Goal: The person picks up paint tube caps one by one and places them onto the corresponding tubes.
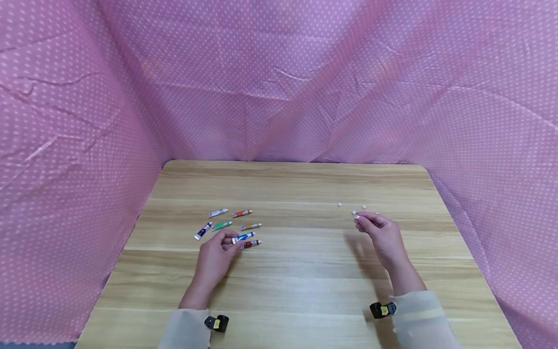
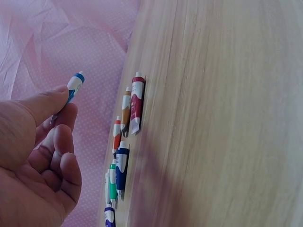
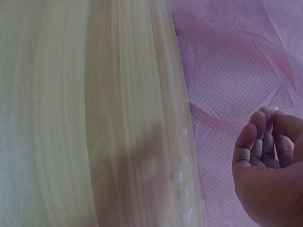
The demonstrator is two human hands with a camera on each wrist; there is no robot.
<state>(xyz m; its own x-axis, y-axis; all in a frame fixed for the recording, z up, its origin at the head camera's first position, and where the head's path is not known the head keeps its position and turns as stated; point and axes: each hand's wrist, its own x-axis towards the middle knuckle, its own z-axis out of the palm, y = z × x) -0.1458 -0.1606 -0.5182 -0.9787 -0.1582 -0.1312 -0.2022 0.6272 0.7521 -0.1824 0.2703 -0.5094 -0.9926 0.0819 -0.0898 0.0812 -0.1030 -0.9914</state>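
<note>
My left hand [image 1: 215, 254] pinches a blue-and-white paint tube [image 2: 74, 88] between thumb and forefinger, its narrow nozzle pointing away from the palm. The other fingers of that hand are loosely curled. Below it on the table lie several more tubes, among them a dark red one [image 2: 137, 104], an ochre one [image 2: 126, 109], an orange one [image 1: 242, 213], a green one [image 1: 223, 225] and a purple one [image 1: 203, 231]. Off to the right, my right hand [image 1: 385, 240] holds a small white cap [image 3: 273, 109] at the tips of its thumb and fingers, above the tabletop.
Several small white caps, one of them here [image 1: 340, 204], lie on the wooden table [image 1: 301, 281] around the right hand. Pink dotted cloth [image 1: 279, 97] hangs behind the table and along both sides. A small black device [image 1: 216, 323] is strapped at each wrist.
</note>
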